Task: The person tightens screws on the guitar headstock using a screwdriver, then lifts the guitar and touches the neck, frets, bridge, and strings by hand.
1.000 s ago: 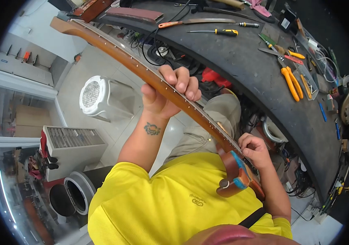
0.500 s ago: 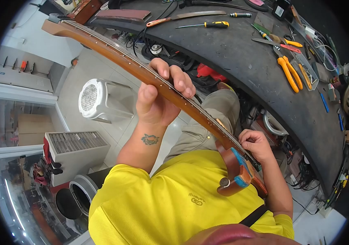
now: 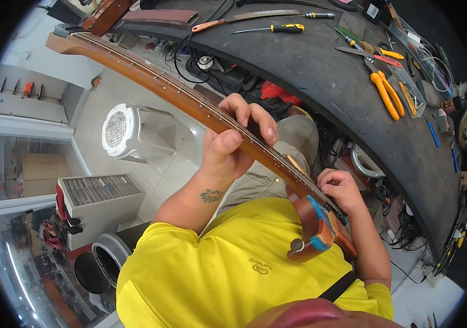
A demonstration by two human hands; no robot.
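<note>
A brown wooden guitar with blue patches (image 3: 305,216) lies against your yellow shirt (image 3: 190,262), apparently for support. Your left hand (image 3: 223,156) curls loosely round its neck (image 3: 173,97), steadying it; your right hand (image 3: 341,188) half-closes at the strings (image 3: 321,193), its grip unclear.

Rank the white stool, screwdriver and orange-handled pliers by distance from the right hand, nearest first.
From the right hand:
1. Orange-handled pliers, bench, forward and right.
2. Screwdriver, bench, forward and left.
3. White stool, floor, far left.
</note>
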